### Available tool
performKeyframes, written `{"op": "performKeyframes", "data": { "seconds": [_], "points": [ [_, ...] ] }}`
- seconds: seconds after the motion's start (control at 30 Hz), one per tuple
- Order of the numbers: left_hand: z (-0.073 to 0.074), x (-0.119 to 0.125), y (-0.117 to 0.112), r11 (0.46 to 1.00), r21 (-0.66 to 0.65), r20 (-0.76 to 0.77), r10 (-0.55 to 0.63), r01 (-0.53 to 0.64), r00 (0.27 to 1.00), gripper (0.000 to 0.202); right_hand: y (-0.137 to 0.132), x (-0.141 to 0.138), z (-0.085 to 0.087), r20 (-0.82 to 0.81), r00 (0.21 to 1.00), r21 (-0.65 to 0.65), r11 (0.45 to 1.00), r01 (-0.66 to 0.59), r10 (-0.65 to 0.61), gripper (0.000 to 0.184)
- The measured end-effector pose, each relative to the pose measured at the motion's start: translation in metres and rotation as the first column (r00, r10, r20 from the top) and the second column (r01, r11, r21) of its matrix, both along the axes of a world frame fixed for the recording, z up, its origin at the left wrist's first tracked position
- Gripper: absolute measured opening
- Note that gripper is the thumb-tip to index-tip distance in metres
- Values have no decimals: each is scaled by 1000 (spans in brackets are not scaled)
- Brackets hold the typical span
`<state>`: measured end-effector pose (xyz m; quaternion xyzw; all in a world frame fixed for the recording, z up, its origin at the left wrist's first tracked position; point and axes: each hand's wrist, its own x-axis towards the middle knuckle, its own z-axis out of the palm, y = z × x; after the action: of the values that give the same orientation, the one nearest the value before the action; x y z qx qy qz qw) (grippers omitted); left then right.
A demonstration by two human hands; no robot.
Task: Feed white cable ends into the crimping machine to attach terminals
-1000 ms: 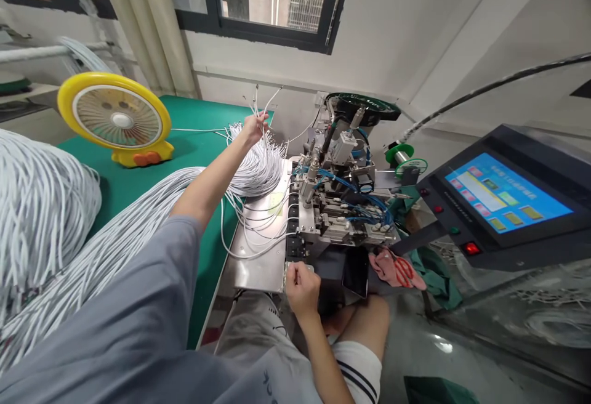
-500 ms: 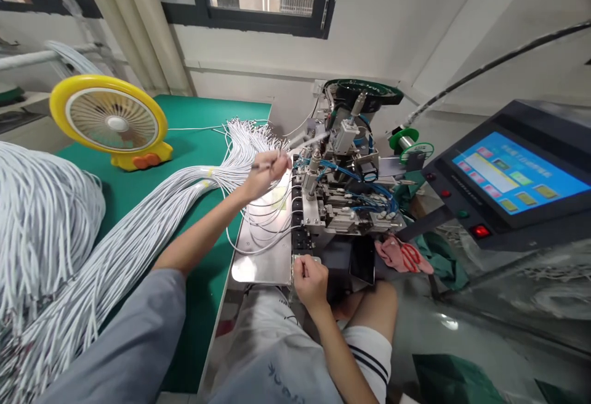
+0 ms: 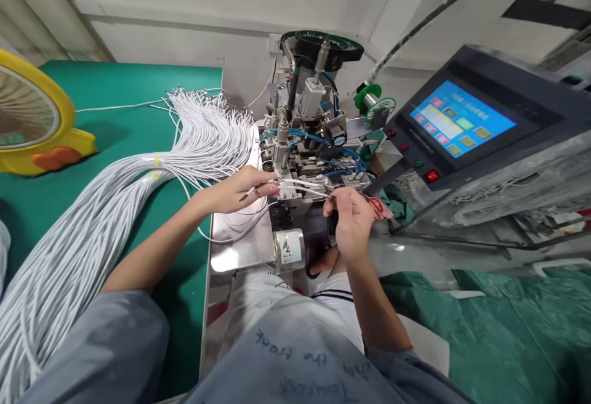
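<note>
Two or so white cables (image 3: 302,183) stretch between my hands, in front of the machine (image 3: 318,151). My left hand (image 3: 247,189) is closed round them at one side, with dark cable tips showing by its fingers. With thumb and fingers pinched, my right hand (image 3: 353,219) grips the dark-tipped ends at the other side. Left of the machine, a thick bundle of white cables (image 3: 124,188) lies on the green tabletop (image 3: 184,256). More cables loop over the metal plate (image 3: 240,250) below my left hand. My fingers partly hide the held tips.
A labelled round container (image 3: 290,249) sits at the plate's front corner. The touchscreen panel (image 3: 462,121) stands on the right, near a green wire spool (image 3: 369,101). At the left edge is a yellow fan (image 3: 50,151). Red-handled scissors (image 3: 376,208) lie behind my right hand.
My right hand has risen from the container and moved right, and now pinches cable ends. My left hand has come down toward the machine's front. The view has swung right.
</note>
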<state>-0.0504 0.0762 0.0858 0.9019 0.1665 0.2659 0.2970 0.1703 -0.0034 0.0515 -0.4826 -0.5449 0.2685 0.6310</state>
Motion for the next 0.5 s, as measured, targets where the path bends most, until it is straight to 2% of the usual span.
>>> {"op": "performKeyframes", "data": {
  "seconds": [0.1, 0.27, 0.5],
  "points": [
    [-2, 0, 1, 1000, -9, -8, 3, -3, 1000, 30, 0, -4, -2, 6, 1000, -25, 1000, -2, 2, 33],
    [-3, 1, 2, 1000, -21, -40, -12, 11, 999, 30, -4, -6, -3, -126, 992, -43, 998, -34, 28, 34],
    [-5, 7, 2, 996, -72, -84, -50, 44, 995, 35, -15, -5, 6, -103, 994, -84, 995, -45, 36, 35]
  ]
}}
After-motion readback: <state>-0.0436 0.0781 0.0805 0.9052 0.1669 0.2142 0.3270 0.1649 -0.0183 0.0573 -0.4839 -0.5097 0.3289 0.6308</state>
